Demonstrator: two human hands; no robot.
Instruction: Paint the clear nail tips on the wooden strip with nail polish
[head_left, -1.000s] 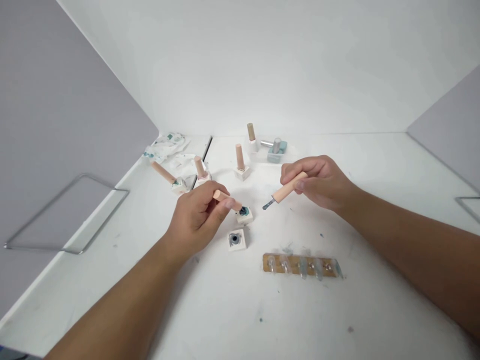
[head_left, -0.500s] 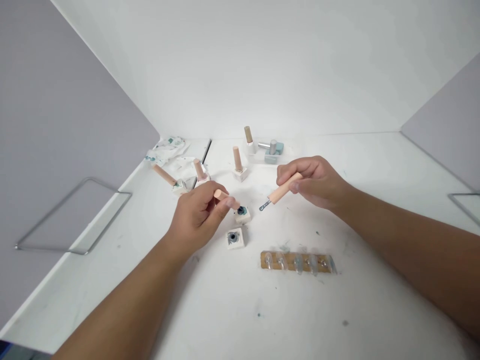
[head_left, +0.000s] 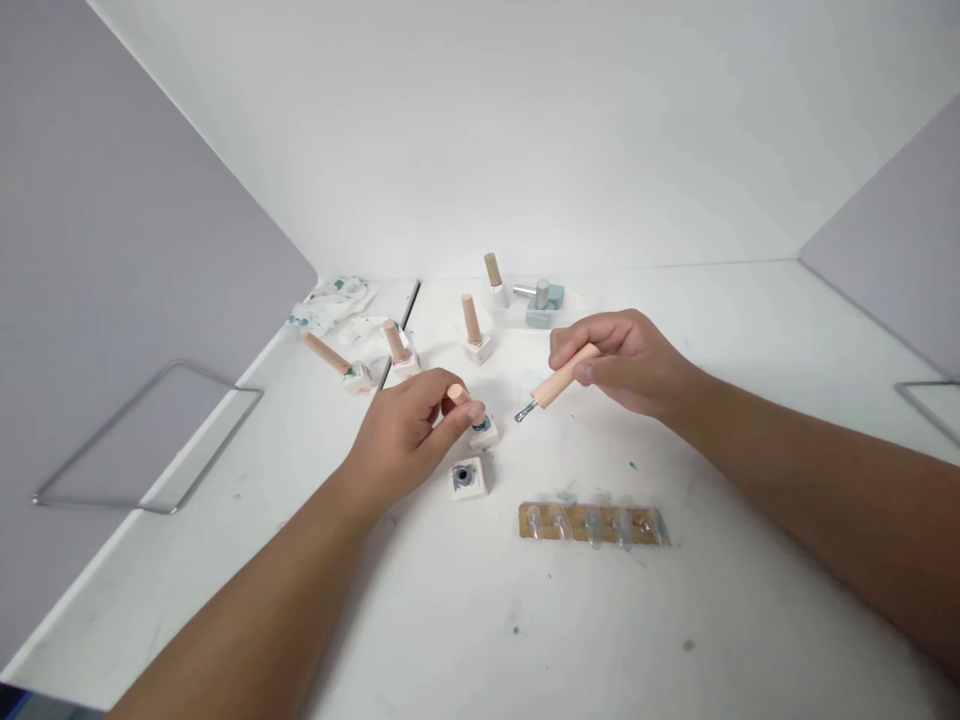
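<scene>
Between the thumb and fingers of my left hand (head_left: pixel 415 420) is a peach nail polish cap (head_left: pixel 459 397), its lower end at the mouth of a white square bottle (head_left: pixel 486 434) smeared with teal. My right hand (head_left: pixel 619 360) pinches a second peach nail polish brush (head_left: pixel 562 377), tilted down to the left, its bristles (head_left: pixel 524 411) coated in grey-blue polish and touching nothing. Just in front of the teal bottle stands an uncapped white bottle (head_left: pixel 469 479) with grey polish around its neck. Nearer me lies a brown strip (head_left: pixel 574 522) carrying several clear nail tips, some tinted grey-blue.
Capped polish bottles stand behind my hands, one (head_left: pixel 475 345) in the middle and another (head_left: pixel 405 360) to the left. A tilted one (head_left: pixel 352 375) lies farther left, near stained tissue (head_left: pixel 334 303). A clear tray (head_left: pixel 517 318) holds more bottles. Wire handles (head_left: pixel 180 365) flank the table.
My left hand has brought its cap more upright and down onto the teal-smeared bottle's mouth. My right hand, with its brush, has hardly moved.
</scene>
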